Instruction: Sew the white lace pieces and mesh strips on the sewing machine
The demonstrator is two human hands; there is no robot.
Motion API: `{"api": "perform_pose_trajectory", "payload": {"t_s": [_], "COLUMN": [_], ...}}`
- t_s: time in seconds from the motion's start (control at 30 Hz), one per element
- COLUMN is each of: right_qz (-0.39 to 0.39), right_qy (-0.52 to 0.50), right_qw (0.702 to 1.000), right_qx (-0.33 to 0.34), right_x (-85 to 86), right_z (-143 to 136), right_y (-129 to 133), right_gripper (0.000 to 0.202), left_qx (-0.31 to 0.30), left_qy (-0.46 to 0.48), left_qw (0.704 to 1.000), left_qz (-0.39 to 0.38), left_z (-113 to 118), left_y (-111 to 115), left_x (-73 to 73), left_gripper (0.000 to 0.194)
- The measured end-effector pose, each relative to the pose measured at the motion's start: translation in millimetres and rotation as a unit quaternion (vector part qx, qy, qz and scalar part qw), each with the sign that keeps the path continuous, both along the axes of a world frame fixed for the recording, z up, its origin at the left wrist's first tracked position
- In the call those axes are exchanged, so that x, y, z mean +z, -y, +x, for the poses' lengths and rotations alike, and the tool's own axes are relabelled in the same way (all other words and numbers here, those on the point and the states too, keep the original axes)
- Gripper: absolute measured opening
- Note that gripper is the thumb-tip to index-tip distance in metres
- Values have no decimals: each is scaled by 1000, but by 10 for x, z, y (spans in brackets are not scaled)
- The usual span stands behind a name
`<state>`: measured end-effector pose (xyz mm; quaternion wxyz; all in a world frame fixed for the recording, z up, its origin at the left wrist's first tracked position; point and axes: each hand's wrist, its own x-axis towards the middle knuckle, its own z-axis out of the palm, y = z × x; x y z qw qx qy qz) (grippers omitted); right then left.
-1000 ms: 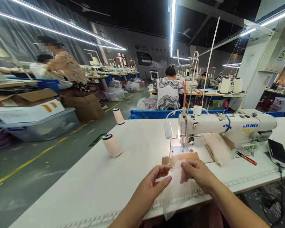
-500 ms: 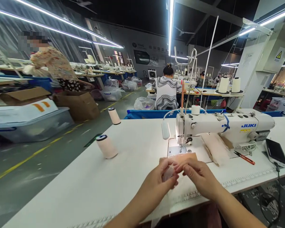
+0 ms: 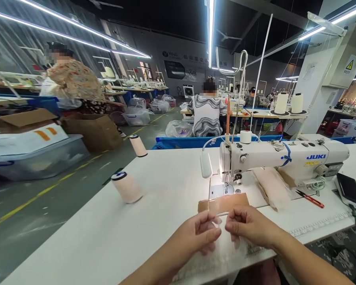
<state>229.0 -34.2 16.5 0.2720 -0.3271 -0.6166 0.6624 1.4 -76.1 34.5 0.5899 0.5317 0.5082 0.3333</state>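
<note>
My left hand (image 3: 200,233) and my right hand (image 3: 249,225) are close together over the front of the white sewing table (image 3: 86,237). Both have their fingers pinched on a thin, sheer whitish fabric (image 3: 222,253), which hangs below them and blurs against the tabletop. A pale edge of it spans the small gap between my fingertips. Just beyond my hands, a tan-orange strip (image 3: 224,203) lies flat in front of the needle of the JUKI sewing machine (image 3: 255,156). A folded beige fabric bundle (image 3: 273,188) rests under the machine's arm.
Two cones of pale thread (image 3: 127,188) stand left on the table. Orange-handled thread snips (image 3: 311,198) and a dark-screened device (image 3: 351,190) lie at right. A printed ruler (image 3: 320,227) runs along the front edge. Two people work at tables beyond, near boxes and plastic bins (image 3: 47,158).
My hands have drawn apart slightly, the right one moving right, and the fabric edge now shows between them. More of the tan-orange strip is visible. The view has shifted a little.
</note>
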Motion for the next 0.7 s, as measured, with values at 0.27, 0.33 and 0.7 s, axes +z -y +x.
{"api": "perform_pose_trajectory", "payload": {"t_s": [0.27,0.33,0.7], "right_qz": [92,110,183], "right_qy": [123,136,108], "right_qw": [988,984,972], "right_qx": [0,-19,-102], "right_x": [167,201,-58], "right_z": [101,63,-179], "right_y": [-381,-468,-511], "right_gripper": [31,23,9], "left_qx": [-76,-65,9], "left_qy": [-103,-111,-119], "left_qw": [990,990,989], "left_qz": [57,59,92], "left_z": [87,111,141], "left_y": [-567,-643,-680], "left_x": [46,45,-176], "left_gripper": [52,55,46]}}
